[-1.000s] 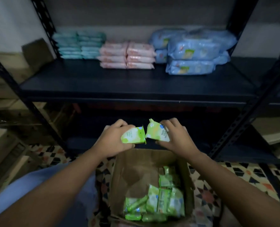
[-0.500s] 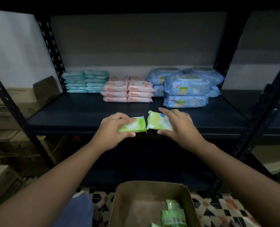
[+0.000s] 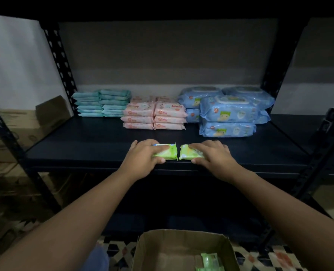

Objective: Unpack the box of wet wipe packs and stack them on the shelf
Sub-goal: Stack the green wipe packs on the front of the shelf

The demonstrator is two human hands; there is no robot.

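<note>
I have two green wet wipe packs at the front edge of the dark shelf [image 3: 84, 145], lying side by side with a narrow gap between them. My left hand [image 3: 142, 161] grips the left pack [image 3: 167, 153], fingers over its top and thumb under its near edge. My right hand [image 3: 213, 156] holds the right pack [image 3: 187, 153] the same way. Behind them, well apart, stand teal packs [image 3: 101, 103] in two stacks at the back left, pink packs [image 3: 155, 114] in two front stacks with more behind, and large blue packs [image 3: 228, 114] on the right, five that I can count. Below me sits the open cardboard box [image 3: 183, 249] with green packs [image 3: 210, 262] inside, their number unclear.
</note>
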